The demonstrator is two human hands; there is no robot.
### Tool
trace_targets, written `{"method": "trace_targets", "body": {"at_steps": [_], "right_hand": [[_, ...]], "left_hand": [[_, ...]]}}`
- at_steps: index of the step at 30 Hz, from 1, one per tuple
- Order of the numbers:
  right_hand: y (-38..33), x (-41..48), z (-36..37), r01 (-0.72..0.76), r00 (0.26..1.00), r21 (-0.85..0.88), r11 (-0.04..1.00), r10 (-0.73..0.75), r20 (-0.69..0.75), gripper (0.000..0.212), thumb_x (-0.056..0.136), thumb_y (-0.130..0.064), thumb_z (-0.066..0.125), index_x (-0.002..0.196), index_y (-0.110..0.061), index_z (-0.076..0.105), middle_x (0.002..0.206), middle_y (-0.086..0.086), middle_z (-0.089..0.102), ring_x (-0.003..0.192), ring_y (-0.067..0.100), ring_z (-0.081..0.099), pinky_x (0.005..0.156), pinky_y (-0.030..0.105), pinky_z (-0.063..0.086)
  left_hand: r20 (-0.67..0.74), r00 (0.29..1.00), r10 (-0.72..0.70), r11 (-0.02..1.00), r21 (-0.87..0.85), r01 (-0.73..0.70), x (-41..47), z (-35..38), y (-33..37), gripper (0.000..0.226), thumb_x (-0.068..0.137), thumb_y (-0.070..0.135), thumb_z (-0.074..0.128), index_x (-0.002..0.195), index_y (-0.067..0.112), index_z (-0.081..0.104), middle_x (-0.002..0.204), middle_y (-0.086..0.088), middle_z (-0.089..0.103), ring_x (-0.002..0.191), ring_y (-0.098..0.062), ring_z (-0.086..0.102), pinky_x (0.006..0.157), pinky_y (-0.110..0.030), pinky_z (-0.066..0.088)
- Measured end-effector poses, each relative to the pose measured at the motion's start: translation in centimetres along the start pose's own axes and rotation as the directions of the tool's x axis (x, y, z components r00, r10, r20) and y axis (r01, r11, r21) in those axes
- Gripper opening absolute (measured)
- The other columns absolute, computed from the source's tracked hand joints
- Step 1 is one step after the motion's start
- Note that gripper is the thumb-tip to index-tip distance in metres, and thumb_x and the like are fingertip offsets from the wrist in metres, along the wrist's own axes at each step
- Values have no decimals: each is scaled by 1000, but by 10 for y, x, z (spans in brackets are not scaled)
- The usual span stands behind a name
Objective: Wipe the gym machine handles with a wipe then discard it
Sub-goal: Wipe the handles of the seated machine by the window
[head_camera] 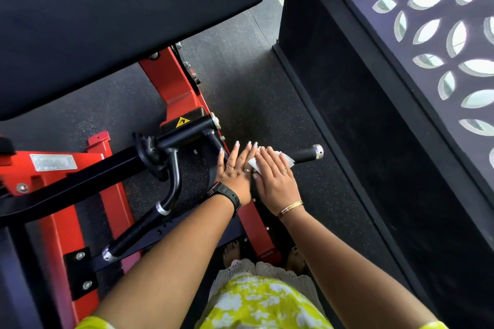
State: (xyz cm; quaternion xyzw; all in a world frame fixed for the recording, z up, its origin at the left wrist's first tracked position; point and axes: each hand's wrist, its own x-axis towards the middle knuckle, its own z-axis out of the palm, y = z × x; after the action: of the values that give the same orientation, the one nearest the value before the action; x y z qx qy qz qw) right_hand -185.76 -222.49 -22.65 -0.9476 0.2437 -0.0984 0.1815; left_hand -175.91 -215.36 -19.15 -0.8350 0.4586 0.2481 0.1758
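Wipe (pixel 252 162) on black handle (pixel 304 153), speckled rubber floor (pixel 254 93)

We reach both bare arms forward and down, the forearms drawing together toward the wrists. Our left hand (pixel 235 172) lies palm down, fingers straight and slightly spread. Our right hand (pixel 275 181) sits just beside it, touching it, with fingers curled down over a white wipe (pixel 286 159).
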Motion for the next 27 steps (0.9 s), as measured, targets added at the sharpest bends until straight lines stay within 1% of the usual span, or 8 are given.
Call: {"method": "trace_targets", "body": {"at_steps": [5,8,11,14,16,19,23,27], "right_hand": [[25,-2,-6,-209,976,-120,970,215,36,58,100,-41,19,134,-4,47,141,15,45,135,28,36,115,38,9],[12,0,-4,-271,960,-102,957,277,45,63,94,-47,29,136,-1,41,143,21,40,137,33,27,114,42,5],[-10,-5,3,-39,992,-91,995,49,114,64,91,-45,32,139,-2,34,144,21,38,139,32,20,115,44,7],[7,5,-3,202,969,-125,971,-180,169,57,88,-37,38,135,-5,45,138,15,49,132,29,40,112,42,21],[27,19,-12,228,960,-169,959,-192,204,56,87,-39,38,132,-9,50,128,10,58,121,28,52,108,40,31],[47,24,-19,119,974,-202,972,-75,214,61,87,-51,38,127,-9,54,113,8,63,109,28,58,102,41,40],[35,-4,-11,42,991,-235,971,-10,135,60,87,-38,40,138,-5,39,136,16,48,131,33,39,113,45,21],[1,-18,-1,162,982,-189,968,-139,129,61,83,-26,39,140,-4,31,144,16,40,136,29,27,113,43,17]], "left_hand": [[5,998,61,994,-91,-60,-2,-4,-4,109,82,17,54,122,17,-48,141,6,-44,134,-24,-38,107,-50,-23],[-107,991,85,987,-129,-98,-3,2,-8,101,84,16,50,133,18,-38,150,5,-33,137,-18,-33,108,-45,-22],[-319,942,107,977,-142,-159,-5,22,-17,93,80,20,53,149,13,-8,158,-3,3,145,-21,-3,117,-41,-8],[-405,910,88,974,-155,-163,-5,33,-24,90,69,19,72,144,2,25,148,-9,39,138,-25,26,116,-41,12],[-436,896,84,971,-167,-172,-1,25,-24,80,69,25,79,138,3,43,138,-10,52,133,-28,41,114,-43,23],[-413,910,42,942,-288,-174,4,13,-22,61,86,34,65,139,10,45,140,-5,50,138,-24,35,116,-38,13],[-409,911,48,920,-337,-200,6,16,-22,55,85,31,66,135,10,51,136,-4,54,138,-25,34,115,-36,9],[-415,910,10,913,-368,-178,4,15,-22,69,84,10,64,145,8,33,149,-7,37,144,-24,19,114,-31,-3]]}}
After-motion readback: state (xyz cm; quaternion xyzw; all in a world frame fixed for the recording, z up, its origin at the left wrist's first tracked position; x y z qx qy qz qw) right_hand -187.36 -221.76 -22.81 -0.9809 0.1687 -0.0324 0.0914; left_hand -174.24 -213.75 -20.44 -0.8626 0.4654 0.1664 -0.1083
